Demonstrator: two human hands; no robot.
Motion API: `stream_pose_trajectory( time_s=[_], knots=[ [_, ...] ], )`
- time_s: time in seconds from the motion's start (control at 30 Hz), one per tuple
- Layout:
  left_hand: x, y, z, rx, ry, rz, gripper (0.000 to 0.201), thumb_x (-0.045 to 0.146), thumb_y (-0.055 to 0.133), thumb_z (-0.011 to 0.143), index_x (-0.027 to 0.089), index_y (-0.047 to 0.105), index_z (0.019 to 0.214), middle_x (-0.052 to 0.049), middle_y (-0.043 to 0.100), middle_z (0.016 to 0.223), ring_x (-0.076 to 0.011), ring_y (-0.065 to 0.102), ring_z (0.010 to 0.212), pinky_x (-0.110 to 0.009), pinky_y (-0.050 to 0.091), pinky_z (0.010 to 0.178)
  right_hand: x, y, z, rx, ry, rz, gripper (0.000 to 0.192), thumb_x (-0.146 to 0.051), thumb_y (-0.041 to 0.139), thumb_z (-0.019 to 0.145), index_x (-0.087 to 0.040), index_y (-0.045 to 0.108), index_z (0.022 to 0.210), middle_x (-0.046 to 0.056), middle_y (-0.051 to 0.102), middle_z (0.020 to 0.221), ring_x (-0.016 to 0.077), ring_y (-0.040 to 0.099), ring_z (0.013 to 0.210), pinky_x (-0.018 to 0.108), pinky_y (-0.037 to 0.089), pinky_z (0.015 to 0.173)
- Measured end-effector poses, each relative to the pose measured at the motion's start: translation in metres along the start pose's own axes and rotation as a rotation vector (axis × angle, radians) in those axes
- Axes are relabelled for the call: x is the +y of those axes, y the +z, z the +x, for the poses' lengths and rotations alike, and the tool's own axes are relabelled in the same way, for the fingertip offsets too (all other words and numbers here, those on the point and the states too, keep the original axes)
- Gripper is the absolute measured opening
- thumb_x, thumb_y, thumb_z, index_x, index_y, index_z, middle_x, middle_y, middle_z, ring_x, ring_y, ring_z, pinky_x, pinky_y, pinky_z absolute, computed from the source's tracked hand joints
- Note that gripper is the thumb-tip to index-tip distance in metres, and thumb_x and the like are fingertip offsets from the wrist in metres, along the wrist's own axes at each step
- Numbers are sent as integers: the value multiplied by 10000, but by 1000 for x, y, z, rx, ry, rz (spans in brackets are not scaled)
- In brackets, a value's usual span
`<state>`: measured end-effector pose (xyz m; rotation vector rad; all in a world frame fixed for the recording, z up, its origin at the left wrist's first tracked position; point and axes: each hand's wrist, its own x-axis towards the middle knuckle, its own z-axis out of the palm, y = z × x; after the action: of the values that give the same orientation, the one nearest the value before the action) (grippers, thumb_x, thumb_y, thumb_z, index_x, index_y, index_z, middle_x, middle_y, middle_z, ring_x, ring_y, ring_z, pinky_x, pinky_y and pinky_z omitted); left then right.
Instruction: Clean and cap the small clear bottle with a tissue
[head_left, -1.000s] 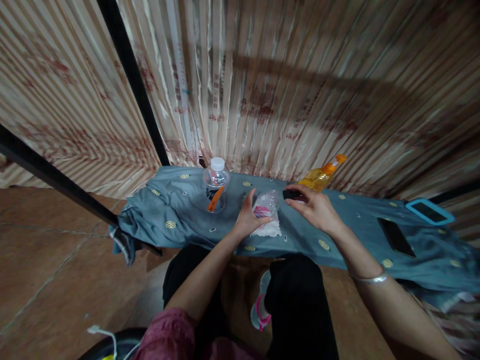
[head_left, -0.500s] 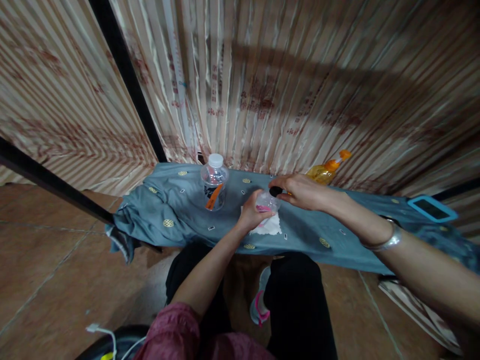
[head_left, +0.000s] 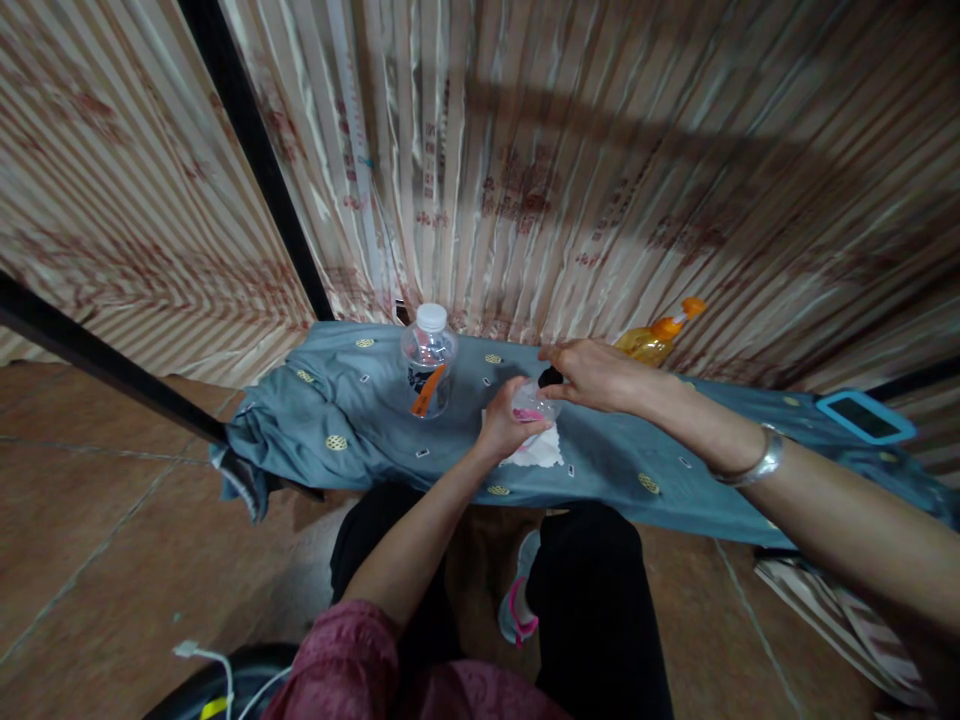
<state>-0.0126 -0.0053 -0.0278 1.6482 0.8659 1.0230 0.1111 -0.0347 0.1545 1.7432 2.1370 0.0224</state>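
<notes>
My left hand (head_left: 504,425) is wrapped around a small clear plastic bottle (head_left: 534,403) with a pink label, tilted above a white cloth or tissue (head_left: 541,450). My right hand (head_left: 596,374) has its thumb and fingers closed on a black cap (head_left: 551,378) at the bottle's upper end. Whether the cap is still threaded on is hidden by the fingers. To the left, a larger clear plastic bottle (head_left: 430,362) with a white lid and an orange-and-black label stands upright.
A teal patterned cloth (head_left: 390,450) covers the narrow bench. Behind my right hand is a yellow pump bottle (head_left: 649,342) with an orange top. A blue-framed device (head_left: 865,416) lies at the right end. Curtains (head_left: 525,200) hang behind, with a black pole (head_left: 259,160) at left.
My right hand has shifted slightly left, its fingers turned further over the black cap, which shows less now. My left hand and the bottle in it have stayed put.
</notes>
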Motion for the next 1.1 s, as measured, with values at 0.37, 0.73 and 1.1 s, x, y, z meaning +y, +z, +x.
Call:
stream_pose_trajectory(
  time_s=[0.37,0.73,1.1],
  knots=[
    [2,0,0,0,-12,16,767,195,920,593,200,584,1282,-102,687,1326,-305,652,1245,-468,494,1121,-1,2,1,-12,71,-31,372,-487,622,1009,-157,665,1175,87,679,1140,203,675,1028,432,568,935],
    [2,0,0,-1,-2,18,776,202,925,595,187,574,1287,-124,678,1349,-309,644,1264,-473,480,1133,-1,3,2,12,30,-26,360,-480,621,1011,-151,670,1147,81,683,1111,197,678,1004,425,572,921],
    [-1,1,0,1,8,30,799,238,930,598,211,573,1312,-111,682,1341,-309,648,1255,-483,486,1127,-5,4,2,5,60,-34,360,-475,628,1007,-154,666,1165,81,680,1128,203,675,1024,435,568,936]
  ],
)
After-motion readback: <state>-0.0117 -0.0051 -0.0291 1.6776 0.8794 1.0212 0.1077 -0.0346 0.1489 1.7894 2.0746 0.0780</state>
